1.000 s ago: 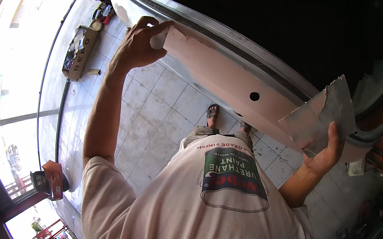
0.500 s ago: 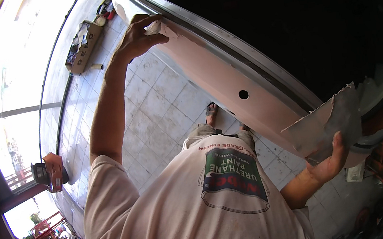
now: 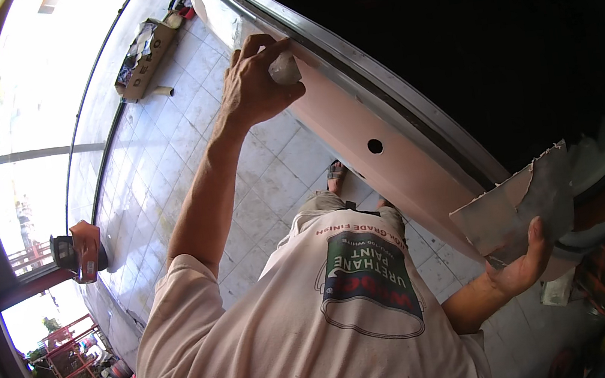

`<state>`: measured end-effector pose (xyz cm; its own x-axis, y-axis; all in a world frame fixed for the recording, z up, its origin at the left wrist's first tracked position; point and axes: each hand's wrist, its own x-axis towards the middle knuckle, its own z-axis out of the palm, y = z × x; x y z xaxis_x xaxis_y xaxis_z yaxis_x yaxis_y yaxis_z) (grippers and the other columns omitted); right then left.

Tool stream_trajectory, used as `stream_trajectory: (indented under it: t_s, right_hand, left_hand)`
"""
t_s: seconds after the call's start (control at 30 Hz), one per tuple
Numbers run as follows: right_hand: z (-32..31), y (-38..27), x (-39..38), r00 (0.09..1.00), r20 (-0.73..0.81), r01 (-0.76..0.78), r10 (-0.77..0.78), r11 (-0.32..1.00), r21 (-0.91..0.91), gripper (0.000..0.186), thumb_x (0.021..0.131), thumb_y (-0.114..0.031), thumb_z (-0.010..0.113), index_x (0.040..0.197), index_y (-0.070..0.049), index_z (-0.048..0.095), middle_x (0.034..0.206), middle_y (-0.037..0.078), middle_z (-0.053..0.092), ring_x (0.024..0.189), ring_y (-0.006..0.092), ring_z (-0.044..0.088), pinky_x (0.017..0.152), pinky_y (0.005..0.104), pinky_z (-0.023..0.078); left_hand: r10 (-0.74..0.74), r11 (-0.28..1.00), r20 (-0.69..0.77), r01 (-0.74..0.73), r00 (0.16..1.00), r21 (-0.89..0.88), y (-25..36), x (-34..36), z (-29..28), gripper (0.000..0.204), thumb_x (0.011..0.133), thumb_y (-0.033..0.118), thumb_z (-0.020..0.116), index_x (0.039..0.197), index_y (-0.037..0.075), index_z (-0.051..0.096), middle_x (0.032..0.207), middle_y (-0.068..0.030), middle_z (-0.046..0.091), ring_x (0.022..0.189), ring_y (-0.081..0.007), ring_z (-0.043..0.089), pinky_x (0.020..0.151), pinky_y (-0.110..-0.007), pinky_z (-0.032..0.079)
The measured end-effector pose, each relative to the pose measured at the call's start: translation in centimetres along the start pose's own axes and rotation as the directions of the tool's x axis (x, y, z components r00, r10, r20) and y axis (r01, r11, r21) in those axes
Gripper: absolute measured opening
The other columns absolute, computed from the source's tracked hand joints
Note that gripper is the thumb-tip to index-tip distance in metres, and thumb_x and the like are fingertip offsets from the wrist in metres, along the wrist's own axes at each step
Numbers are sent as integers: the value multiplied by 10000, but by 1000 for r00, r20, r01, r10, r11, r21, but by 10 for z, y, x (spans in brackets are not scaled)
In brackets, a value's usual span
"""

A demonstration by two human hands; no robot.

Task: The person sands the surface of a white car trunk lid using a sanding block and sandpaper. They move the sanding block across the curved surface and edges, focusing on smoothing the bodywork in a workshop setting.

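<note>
1. The left hand [image 3: 253,82] is raised far up the scene, fingers curled tight around a small pale wad [image 3: 285,70] (cloth or putty, too blurred to tell)
2. That wad is pressed against the pinkish-white panel [image 3: 384,179], a long painted surface running from the far left down toward the near right
3. A dark round hole [image 3: 375,146] sits in the panel, well apart from the left hand, between the two hands
4. A grey metal frame edge [image 3: 382,96] runs along the right side of the panel, with darkness beyond it
5. The right hand [image 3: 522,268] is low on the right, palm open under a flat grey board [image 3: 523,203] with torn edges, thumb laid on its face; the board overlaps the near end of the panel
6. The tiled floor [image 3: 165,176] spreads on the left, with an open cardboard box [image 3: 142,50] of odds and ends at the far end
7. A sandalled foot [image 3: 336,173] shows on the tiles just beside the panel
</note>
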<state>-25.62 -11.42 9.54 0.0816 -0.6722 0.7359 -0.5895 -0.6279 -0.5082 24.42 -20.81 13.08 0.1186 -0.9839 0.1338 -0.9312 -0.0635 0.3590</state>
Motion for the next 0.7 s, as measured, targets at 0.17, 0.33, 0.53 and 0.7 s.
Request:
stream_trajectory:
  t_s: [0.17,0.33,0.53,0.7]
  right_hand:
    - [-1,6,-6,999,-10,-31,31,999,-9,949,912,-714,745,1390,96,623,1313,227,683,1246,385,677,1069,485,559]
    - [3,10,-14,997,-27,-77,76,997,-22,953,916,-724,730,1373,108,635,1300,225,696,1222,368,686,1069,470,555]
    - [11,-3,14,993,-47,108,-108,994,-6,885,934,-663,753,1360,105,638,1284,235,700,1192,362,696,1045,463,561]
    - [13,-11,10,997,-59,41,-44,998,-42,822,939,-598,786,1363,90,636,1295,241,689,1194,379,696,1043,476,561]
  left_hand:
    - [35,998,-10,-34,999,48,44,-26,5,774,654,290,862,1410,202,724,1416,-72,602,1276,-339,582,1054,-502,483]
    - [46,997,31,-48,998,58,68,-41,1,794,652,307,870,1420,181,714,1417,-79,594,1277,-336,575,1051,-503,484]
    - [137,984,17,-134,990,-115,28,-17,-11,727,691,318,892,1381,148,736,1396,-117,599,1315,-366,582,1161,-504,486]
    - [74,996,-5,-74,997,-56,-61,37,-26,740,711,299,919,1408,148,725,1414,-149,617,1306,-355,624,1157,-452,509]
